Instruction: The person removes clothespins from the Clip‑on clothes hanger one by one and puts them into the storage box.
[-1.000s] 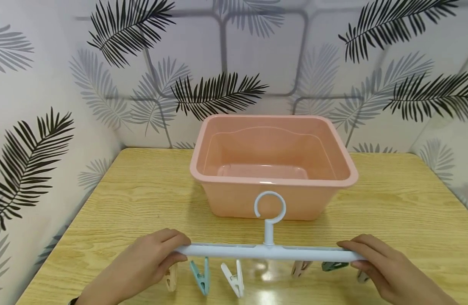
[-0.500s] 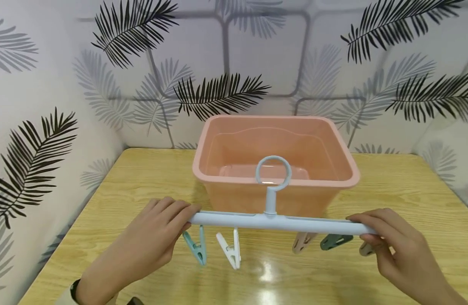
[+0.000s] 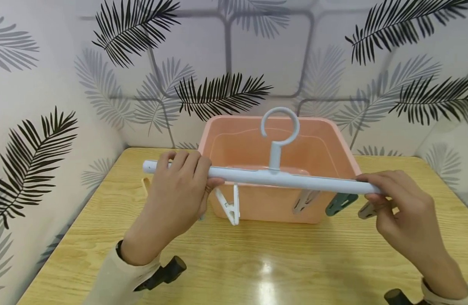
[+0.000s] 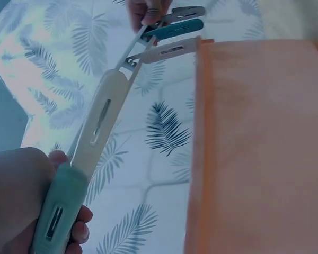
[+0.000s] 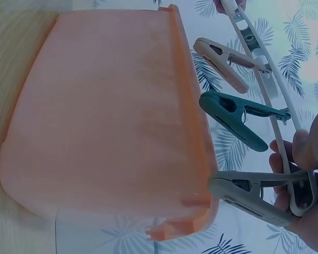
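A light blue hanger (image 3: 283,178) with a round hook is held up level in front of the pink basin. My left hand (image 3: 180,192) grips its bar inward of the left end, and my right hand (image 3: 405,212) pinches the right end. Clothespins hang from the bar: a white one (image 3: 233,207), a pinkish one (image 3: 305,201), a dark green one (image 3: 340,203) and a grey one (image 3: 367,210). A yellowish one shows partly beyond my left hand. The left wrist view shows a teal clothespin (image 4: 61,206) beside my left fingers.
Behind the hanger, the pink basin (image 3: 257,203) stands on the wooden table (image 3: 234,262) near its back edge. Wallpaper with leaf patterns (image 3: 264,55) rises behind and at the sides.
Both hands have raised the hanger from low over the table to the basin's rim height, its hook now overlapping the basin's back rim. The left hand has moved inward along the bar.
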Demonstrator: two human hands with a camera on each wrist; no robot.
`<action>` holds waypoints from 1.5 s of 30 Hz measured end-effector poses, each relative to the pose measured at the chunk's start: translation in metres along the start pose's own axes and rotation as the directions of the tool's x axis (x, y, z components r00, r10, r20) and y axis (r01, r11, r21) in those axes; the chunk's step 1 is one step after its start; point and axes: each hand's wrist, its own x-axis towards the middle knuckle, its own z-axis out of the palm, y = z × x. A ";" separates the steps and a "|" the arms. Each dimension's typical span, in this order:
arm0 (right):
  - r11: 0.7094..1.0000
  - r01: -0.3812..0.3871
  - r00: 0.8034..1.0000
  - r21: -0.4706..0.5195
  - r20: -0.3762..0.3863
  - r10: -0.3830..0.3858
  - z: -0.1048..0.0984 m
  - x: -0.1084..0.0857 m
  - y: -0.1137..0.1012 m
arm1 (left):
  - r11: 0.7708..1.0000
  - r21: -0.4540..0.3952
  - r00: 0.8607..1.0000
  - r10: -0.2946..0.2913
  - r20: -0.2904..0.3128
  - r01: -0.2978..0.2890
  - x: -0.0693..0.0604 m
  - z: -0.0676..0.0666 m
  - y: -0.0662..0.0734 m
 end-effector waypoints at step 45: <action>0.939 -0.177 0.963 -0.295 -0.247 0.104 -0.012 0.002 0.024 | 0.968 -0.183 0.977 -0.190 -0.094 0.170 0.021 0.023 -0.015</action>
